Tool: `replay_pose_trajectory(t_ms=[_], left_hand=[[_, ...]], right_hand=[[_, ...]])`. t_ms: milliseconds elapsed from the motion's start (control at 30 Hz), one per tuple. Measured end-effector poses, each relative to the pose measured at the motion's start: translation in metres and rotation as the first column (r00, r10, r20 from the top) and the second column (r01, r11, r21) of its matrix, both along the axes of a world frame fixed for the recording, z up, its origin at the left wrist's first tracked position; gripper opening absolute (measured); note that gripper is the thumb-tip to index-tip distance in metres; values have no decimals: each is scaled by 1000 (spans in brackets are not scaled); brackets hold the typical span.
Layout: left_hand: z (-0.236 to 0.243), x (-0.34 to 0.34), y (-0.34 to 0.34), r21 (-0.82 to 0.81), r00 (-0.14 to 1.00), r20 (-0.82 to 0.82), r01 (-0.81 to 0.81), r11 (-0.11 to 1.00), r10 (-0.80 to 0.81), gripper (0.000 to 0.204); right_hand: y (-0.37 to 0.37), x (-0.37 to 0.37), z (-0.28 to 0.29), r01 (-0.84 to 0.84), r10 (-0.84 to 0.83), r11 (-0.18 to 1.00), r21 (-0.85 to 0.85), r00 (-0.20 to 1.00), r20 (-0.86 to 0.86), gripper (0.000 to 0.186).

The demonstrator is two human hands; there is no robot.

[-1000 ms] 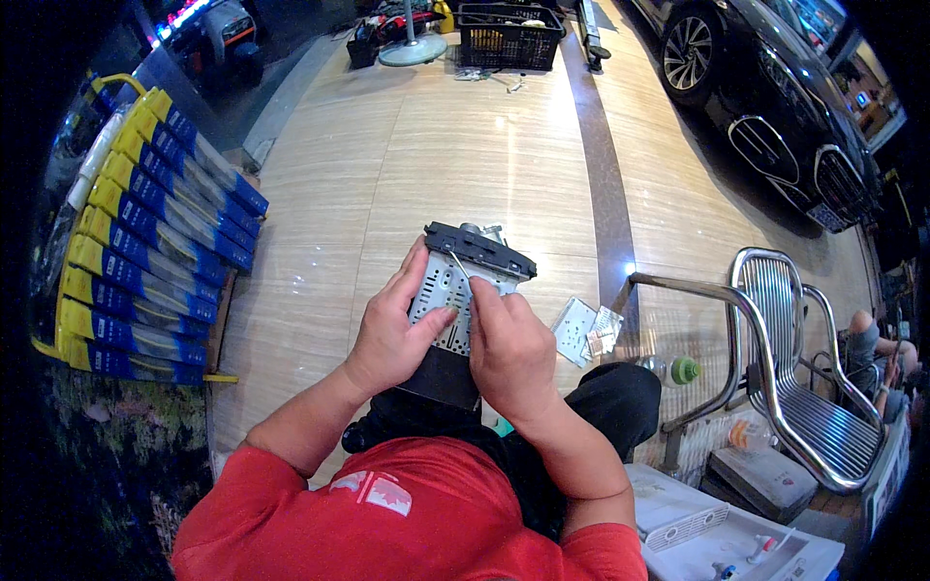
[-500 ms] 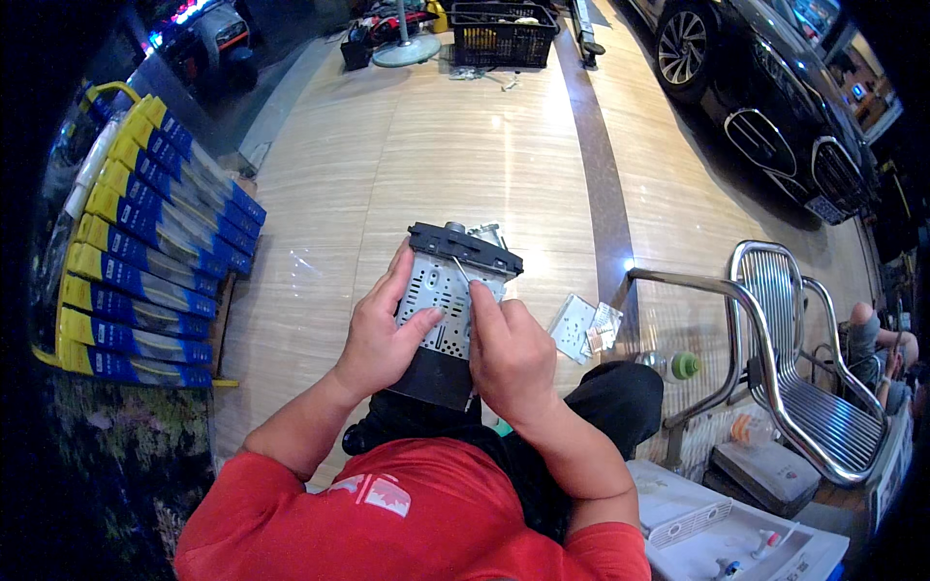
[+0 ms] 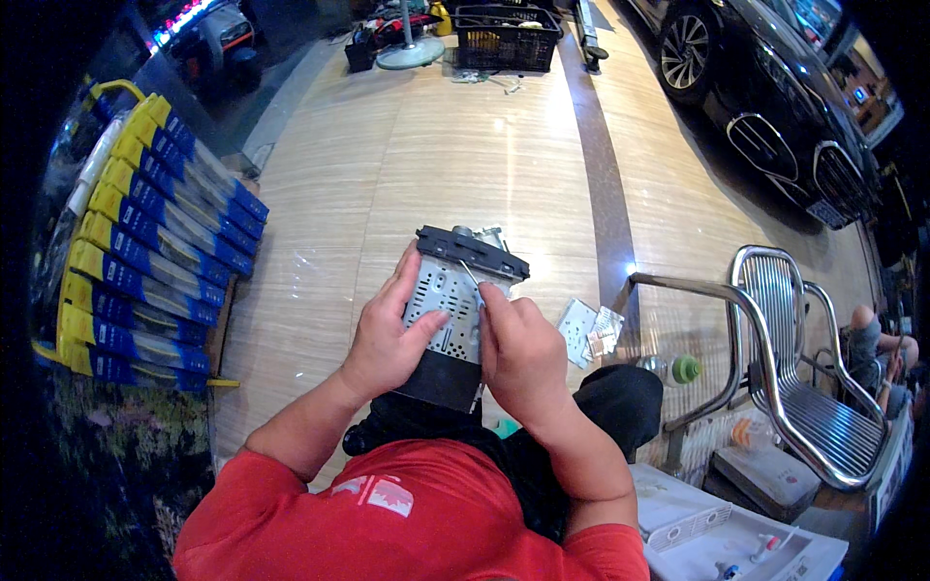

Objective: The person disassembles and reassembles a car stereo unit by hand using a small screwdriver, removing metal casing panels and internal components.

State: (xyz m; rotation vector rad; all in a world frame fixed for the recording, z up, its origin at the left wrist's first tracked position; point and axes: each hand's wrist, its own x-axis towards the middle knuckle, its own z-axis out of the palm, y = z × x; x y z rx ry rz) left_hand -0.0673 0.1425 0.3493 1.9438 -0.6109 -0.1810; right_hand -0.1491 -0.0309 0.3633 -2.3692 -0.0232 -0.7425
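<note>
My left hand [image 3: 383,344] grips the side of a metal car-stereo-like unit [image 3: 448,295], its thumb over the perforated silver plate. A black plastic front strip [image 3: 473,250] runs across the unit's far end, and a black panel [image 3: 436,380] covers its near end. My right hand [image 3: 523,353] is closed on a thin metal tool [image 3: 471,274], whose tip meets the plate just below the black strip; its handle is hidden in my fingers.
Loose metal plates [image 3: 579,329], a green-capped bottle [image 3: 686,369] and a steel chair [image 3: 819,407] are right. A rack of blue-yellow packages [image 3: 160,223] stands left. Ahead are a black crate [image 3: 504,44] and black car [image 3: 736,97]. A seated person [image 3: 886,353] is far right.
The unit and both my hands shifted slightly left, then back right by a little. My right hand has turned slightly on the tool, its tip still just below the black strip.
</note>
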Motion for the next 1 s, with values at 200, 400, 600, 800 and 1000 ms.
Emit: replay_pose_trajectory(t_ms=[200, 400, 600, 800, 1000], left_hand=[[5, -4, -6, 12, 997, 71, 6, 1000, -7, 78], [6, -6, -7, 50, 994, 108, 0, 999, -5, 79], [3, -6, -6, 53, 990, 139, 5, 999, -12, 79], [3, -6, -6, 68, 982, 185, 25, 997, -37, 81], [2, -1, -4, 96, 981, 187, 35, 995, -52, 81]], right_hand=[[4, -6, 0, -14, 15, 992, -126, 1000, 14, 32], [3, -2, -5, -15, 22, 992, -124, 998, 52, 34], [4, -2, -8, 10, 2, 989, -147, 997, 82, 35], [11, -1, -8, 47, -42, 987, -152, 998, 38, 32], [9, 10, -13, 39, -43, 998, 39, 995, 89, 25]])
